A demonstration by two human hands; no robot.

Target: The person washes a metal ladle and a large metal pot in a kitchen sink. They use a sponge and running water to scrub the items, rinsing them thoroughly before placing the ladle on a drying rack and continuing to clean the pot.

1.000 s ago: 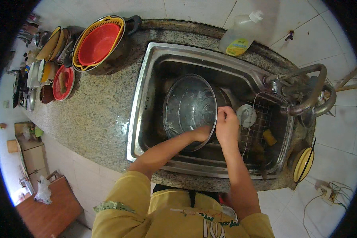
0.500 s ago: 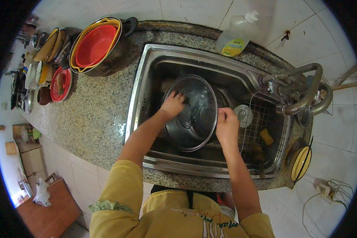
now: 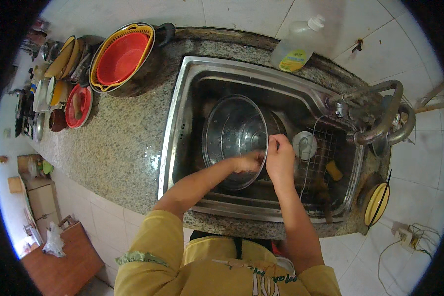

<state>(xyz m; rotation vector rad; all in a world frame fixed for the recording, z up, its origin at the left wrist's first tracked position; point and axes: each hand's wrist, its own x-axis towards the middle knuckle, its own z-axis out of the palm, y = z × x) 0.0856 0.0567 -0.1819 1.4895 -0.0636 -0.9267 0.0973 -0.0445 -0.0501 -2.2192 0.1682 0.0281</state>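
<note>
A wide round bowl (image 3: 232,123), shiny and dark inside, is tilted in the steel sink (image 3: 197,79). Its rim faces up and to the right. My right hand (image 3: 280,155) grips the right side of that rim, thumb and fingers pinched over the edge. Inside the bowl, low against its right wall, is my left hand (image 3: 249,162). Its fingers are blurred, so I cannot tell how they are bent or whether they hold anything. Partly hidden behind the bowl is another dark round vessel.
A wire rack (image 3: 322,148) spans the sink's right side, bearing a yellow sponge (image 3: 334,170); a white round piece (image 3: 305,145) lies beside it. The faucet (image 3: 380,130) juts in at right. A detergent bottle (image 3: 294,47) stands behind. Left on the counter sits a pot (image 3: 148,71) holding colanders.
My left hand has swept from the bowl's left inner side across to its lower right wall. My right hand keeps its grip on the rim.
</note>
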